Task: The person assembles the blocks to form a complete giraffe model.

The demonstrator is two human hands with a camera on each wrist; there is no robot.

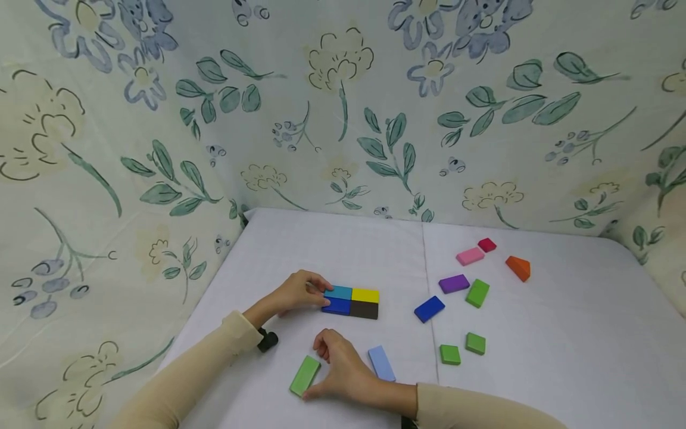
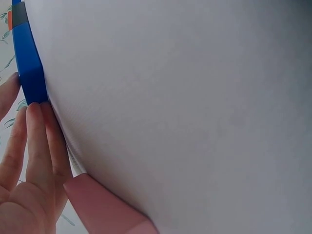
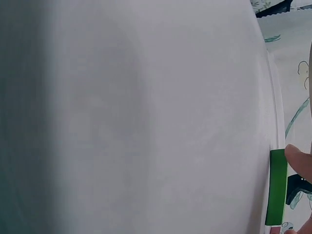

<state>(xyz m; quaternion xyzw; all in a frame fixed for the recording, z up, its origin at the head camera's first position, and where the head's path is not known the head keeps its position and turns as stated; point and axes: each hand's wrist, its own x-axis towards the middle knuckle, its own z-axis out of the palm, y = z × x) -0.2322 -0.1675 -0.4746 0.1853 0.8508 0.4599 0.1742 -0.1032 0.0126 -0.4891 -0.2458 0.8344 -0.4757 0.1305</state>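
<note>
Four-coloured blocks lie together in a flat rectangle: light blue (image 1: 339,292), yellow (image 1: 365,295), blue (image 1: 337,306) and dark brown (image 1: 364,309). My left hand (image 1: 300,292) touches the left end of this group, thumb at the blue block and a finger at the light blue one. In the left wrist view its fingers reach straight to the blue block's end, with a dull pink block (image 2: 107,207) beside them. Nearer the front, my right hand (image 1: 345,369) holds a long green block (image 1: 305,376) between thumb and curled fingers at its two ends.
A pale blue block (image 1: 381,363) lies just right of my right hand. Farther right are blue (image 1: 429,309), purple (image 1: 454,283), pink (image 1: 470,256), red (image 1: 487,244), orange (image 1: 518,268) and several green blocks (image 1: 477,293). A flowered cloth (image 1: 343,149) hangs behind the white table (image 1: 563,333).
</note>
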